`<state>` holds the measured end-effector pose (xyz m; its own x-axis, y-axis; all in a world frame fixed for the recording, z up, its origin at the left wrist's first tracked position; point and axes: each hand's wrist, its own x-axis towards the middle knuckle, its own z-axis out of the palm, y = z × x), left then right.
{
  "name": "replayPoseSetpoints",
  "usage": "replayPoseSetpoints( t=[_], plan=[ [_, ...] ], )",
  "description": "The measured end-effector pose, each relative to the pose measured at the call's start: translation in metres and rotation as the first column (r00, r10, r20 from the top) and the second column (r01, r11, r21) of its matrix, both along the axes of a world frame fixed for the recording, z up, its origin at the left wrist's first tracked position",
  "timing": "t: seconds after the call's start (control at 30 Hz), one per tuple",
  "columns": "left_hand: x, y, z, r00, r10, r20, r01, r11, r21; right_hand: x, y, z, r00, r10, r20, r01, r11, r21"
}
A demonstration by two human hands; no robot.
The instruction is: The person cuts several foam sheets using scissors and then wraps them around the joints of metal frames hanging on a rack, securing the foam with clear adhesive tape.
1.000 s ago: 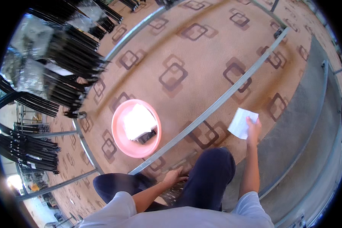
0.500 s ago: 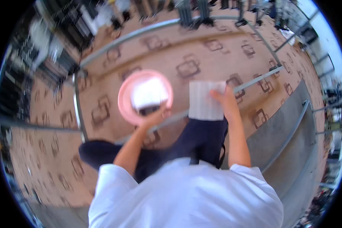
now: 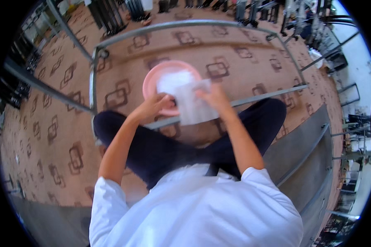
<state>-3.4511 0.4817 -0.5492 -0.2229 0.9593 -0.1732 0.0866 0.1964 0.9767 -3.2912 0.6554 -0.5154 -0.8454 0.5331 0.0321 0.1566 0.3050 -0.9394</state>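
Both hands have come together since the earlier frame, and the white sheet (image 3: 192, 105) now sits centred over the legs. Right hand (image 3: 213, 98) grips the sheet's upper right edge, fingers clamped on it. Left hand (image 3: 154, 106) meets the sheet's left edge at the pink basin (image 3: 152, 80) rim; finger state cannot be told. Sheet overlaps the basin and the grey metal rail (image 3: 259, 96).

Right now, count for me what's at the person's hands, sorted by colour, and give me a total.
Pink: 1, the round basin on the patterned carpet, touched by the left hand.
White: 2, the sheet held by the right hand, and another white piece lying inside the basin.
Total: 3
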Motion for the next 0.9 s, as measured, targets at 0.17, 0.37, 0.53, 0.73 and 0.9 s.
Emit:
replayPoseSetpoints(
  t=[0.17,0.37,0.53,0.73,0.9],
  plan=[
    [0.016,0.0,0.036,0.969,0.186,0.165,-0.193,0.981,0.028,-0.03,-0.022,0.012,0.99,0.143,-0.002,-0.143,0.989,-0.047],
    [0.013,0.009,0.043,0.876,0.342,0.342,-0.406,0.903,0.138,-0.045,-0.005,0.017,0.959,0.279,-0.047,-0.283,0.95,-0.131],
    [-0.02,0.022,0.028,0.93,0.327,0.165,-0.359,0.906,0.227,-0.062,0.015,0.024,0.915,0.403,0.009,-0.403,0.915,-0.009],
    [-0.053,0.055,0.038,0.924,0.256,-0.284,-0.214,0.962,0.169,-0.081,0.03,0.011,0.934,0.358,0.023,-0.356,0.933,-0.044],
    [-0.094,0.045,-0.003,0.853,0.486,-0.188,-0.44,0.865,0.242,-0.104,0.059,0.036,0.881,0.441,0.171,-0.373,0.871,-0.32]
  ],
)
